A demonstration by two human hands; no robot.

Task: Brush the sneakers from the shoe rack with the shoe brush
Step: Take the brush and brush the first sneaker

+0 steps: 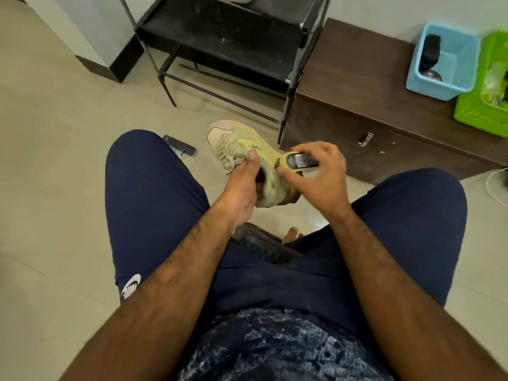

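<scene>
**Shirt, knees, and a sneaker at the brush**

Mottled blue-grey shirt (275,350) fabric fills the bottom edge, with navy trousers (154,193) spreading to both knees. A white oval logo (131,288) sits on the left leg, its letters too blurred to read.

Both forearms reach towards the rack (228,37), a black metal frame with dusty, scuffed shelves that stands on pale glossy floor (55,133) tiles against a light wall with dark skirting.

In front of the rack, the left hand (242,188) grips the sneaker (247,141), fingers tucked into its mouth and thumb on the beige laces. The sneaker is soft, faded yellow and pink, toe pointing at the rack. The right hand (319,171) curls round the brush (299,160), an oval block with a yellow rim and a black back bearing a barcode label. Its end touches the sneaker's side.

Left of the rack's foot a black remote (178,145) lies on the tiles. Right of the rack stands a dark wood-grain cabinet (357,78) with a metal handle (367,139). On it sit a blue basket (439,81), smooth-walled, holding dark items, and a green lattice basket (478,111) touching it.
</scene>
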